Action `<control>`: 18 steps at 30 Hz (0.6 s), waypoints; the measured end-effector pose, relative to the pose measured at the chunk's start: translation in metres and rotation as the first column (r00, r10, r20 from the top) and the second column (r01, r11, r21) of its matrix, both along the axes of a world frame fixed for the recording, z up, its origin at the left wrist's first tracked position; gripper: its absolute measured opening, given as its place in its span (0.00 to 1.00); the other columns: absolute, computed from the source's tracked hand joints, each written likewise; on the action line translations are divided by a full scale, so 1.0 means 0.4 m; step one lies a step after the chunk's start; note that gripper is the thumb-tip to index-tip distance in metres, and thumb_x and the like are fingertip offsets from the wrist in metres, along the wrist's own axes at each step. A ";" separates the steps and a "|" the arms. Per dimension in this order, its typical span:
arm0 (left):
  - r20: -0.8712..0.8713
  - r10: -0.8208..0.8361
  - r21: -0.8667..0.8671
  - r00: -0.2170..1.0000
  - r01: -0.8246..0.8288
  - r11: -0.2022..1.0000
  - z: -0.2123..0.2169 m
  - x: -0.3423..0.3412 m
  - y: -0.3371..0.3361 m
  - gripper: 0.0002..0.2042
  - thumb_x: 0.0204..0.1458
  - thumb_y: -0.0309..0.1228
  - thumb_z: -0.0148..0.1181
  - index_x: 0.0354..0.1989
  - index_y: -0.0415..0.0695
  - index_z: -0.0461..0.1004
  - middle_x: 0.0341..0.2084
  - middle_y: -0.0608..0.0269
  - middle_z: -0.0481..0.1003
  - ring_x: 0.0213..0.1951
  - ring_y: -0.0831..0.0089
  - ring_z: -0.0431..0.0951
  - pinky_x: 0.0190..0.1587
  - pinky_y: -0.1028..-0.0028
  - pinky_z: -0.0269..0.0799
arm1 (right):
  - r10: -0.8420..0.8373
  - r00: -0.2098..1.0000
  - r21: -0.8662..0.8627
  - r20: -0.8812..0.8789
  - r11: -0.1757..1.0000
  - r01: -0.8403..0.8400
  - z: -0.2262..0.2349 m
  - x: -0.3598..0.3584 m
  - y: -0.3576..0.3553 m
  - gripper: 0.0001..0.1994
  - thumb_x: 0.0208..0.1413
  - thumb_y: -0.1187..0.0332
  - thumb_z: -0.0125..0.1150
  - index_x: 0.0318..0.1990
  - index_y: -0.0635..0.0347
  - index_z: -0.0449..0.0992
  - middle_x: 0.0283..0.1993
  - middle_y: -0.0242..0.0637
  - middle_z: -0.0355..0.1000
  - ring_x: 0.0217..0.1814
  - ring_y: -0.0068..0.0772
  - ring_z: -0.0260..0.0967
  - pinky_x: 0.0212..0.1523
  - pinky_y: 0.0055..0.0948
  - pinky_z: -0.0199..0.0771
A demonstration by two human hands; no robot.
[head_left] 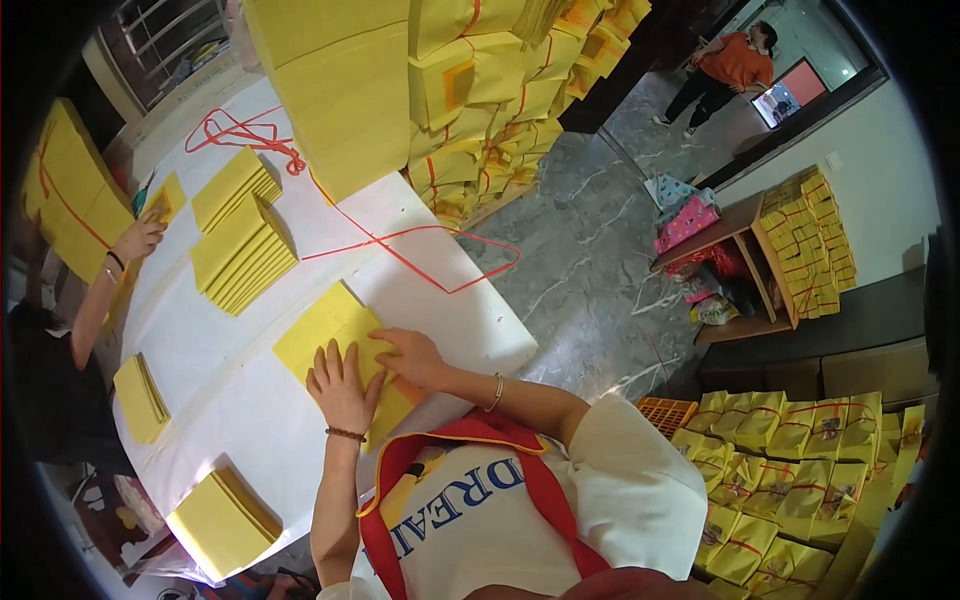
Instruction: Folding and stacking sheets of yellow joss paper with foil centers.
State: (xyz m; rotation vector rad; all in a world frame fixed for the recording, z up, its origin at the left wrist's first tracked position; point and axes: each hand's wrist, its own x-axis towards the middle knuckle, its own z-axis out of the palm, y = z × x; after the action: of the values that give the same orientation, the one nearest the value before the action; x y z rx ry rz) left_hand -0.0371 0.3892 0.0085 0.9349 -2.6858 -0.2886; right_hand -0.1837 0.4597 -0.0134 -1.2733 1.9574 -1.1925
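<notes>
Sheets of yellow paper (320, 325) lie on the white table in front of me, with an orange patch (408, 392) showing at their near right side. My left hand (343, 388) rests flat on the paper, its fingers spread. Over the paper's right edge, my right hand (412, 360) reaches in from the right, with its fingers bent and apart, touching the surface close to the left hand. Whether anything is pinched beneath the right hand is hidden. Beyond the paper stand folded yellow paper stacks (240, 255), and a red string (400, 245) trails across the table.
A tall yellow paper pile (340, 110) stands at the table's far edge. At left, a co-worker's hand (140, 235) touches yellow paper. Smaller yellow stacks (225, 525) lie near left. Tied yellow bundles (790, 470) fill the lower right. A person in orange (735, 62) stands far off.
</notes>
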 end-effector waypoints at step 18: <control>-0.342 0.176 0.509 0.923 0.025 0.860 -0.043 0.064 -0.025 0.30 0.41 0.27 0.52 0.58 0.40 0.56 0.57 0.50 0.55 0.64 0.57 0.45 0.62 0.57 0.40 | 0.445 0.760 0.111 -0.474 0.886 -0.450 0.010 0.074 -0.043 0.28 0.55 0.52 0.45 0.60 0.56 0.57 0.65 0.47 0.48 0.68 0.47 0.42 0.61 0.60 0.33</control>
State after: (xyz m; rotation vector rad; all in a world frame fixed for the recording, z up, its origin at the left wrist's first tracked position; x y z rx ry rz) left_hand -0.0114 0.3792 -0.0089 0.9923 -2.2346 -1.0835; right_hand -0.1543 0.4426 -0.0093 -2.0663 1.7902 -0.6745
